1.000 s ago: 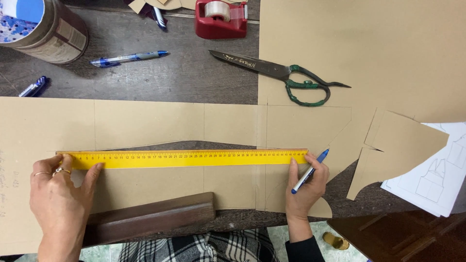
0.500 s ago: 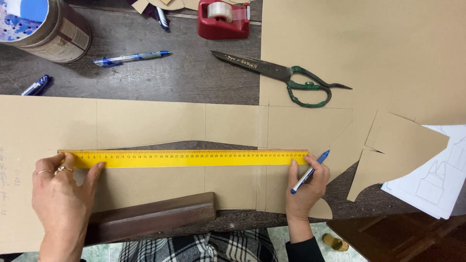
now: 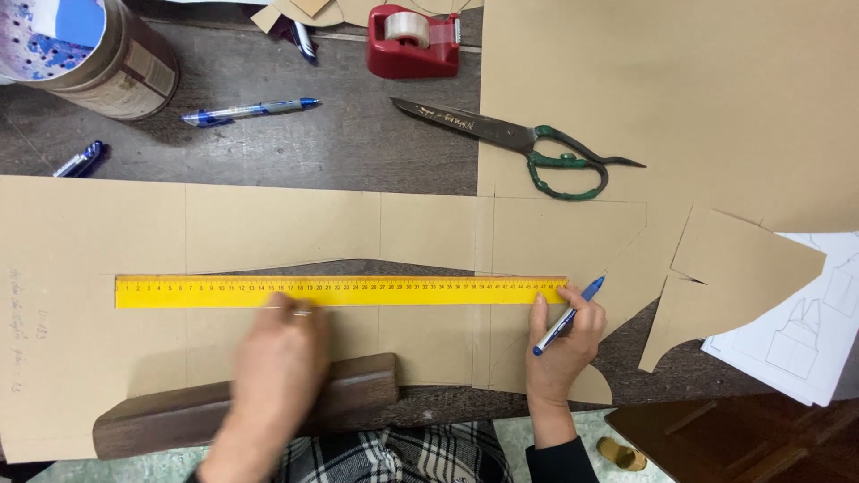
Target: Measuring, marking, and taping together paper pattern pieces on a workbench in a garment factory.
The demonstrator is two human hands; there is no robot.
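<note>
Blurring left hand [image 3: 273,358] — grip unreadable, right hand [image 3: 559,344] clasping blue pen [image 3: 567,316], ruler [image 3: 340,291] beside.

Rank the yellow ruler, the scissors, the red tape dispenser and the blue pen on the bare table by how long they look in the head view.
1. yellow ruler
2. scissors
3. blue pen
4. red tape dispenser
</note>
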